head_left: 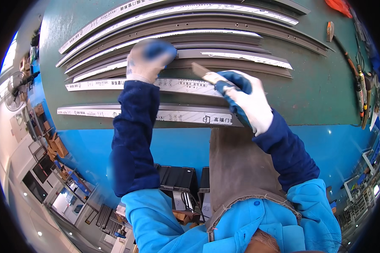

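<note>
From the head view, I'm seeing my right hand [245,96] gripping a flat tool [200,71], its end jutting past the fingers, probably for reach. My left hand [150,59] is blurring above the strips [179,113]; I cannot tell whether it's grasping one. They're lying lengthwise along the worktop's [304,105] near edge, presumably for access (cords [347,57] are lying toward the right edge, seemingly out of the way).

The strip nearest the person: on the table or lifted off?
On it: the strip lies along the green tabletop, by its front edge.
</note>
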`<state>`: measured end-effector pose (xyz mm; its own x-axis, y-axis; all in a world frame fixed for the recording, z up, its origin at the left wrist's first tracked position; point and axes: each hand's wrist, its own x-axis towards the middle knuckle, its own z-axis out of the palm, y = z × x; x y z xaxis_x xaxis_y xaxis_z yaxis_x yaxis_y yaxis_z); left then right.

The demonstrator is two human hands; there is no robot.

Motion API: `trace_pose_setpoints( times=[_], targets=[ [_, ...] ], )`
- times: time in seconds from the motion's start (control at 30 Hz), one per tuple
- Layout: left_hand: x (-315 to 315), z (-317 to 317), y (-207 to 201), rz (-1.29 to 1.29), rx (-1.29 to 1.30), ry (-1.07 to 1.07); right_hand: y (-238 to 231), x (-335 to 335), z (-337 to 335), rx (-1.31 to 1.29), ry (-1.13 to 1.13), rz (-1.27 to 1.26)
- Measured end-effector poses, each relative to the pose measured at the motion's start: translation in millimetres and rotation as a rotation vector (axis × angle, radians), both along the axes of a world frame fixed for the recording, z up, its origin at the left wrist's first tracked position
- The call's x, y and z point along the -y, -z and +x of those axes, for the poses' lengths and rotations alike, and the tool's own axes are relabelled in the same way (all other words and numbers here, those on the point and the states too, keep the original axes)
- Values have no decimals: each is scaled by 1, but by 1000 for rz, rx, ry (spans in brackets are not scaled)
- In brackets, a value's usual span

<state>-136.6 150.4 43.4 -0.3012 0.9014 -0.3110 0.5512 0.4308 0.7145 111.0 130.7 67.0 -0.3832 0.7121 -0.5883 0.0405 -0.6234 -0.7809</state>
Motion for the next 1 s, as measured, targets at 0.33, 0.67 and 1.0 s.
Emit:
trace_pose_setpoints(
  times=[0.33, 0.67, 1.0],
  targets=[
    [-21, -29, 14, -98, 169, -7, 26, -15, -54, -125, -22, -241],
    [-24, -44, 28, -74, 189, -112, 20, -23, -89, -118, -34, -336],
    [-23, -39, 16, -155, 201, -37, 32, -22, -92, -132, 53, -414]
  ],
)
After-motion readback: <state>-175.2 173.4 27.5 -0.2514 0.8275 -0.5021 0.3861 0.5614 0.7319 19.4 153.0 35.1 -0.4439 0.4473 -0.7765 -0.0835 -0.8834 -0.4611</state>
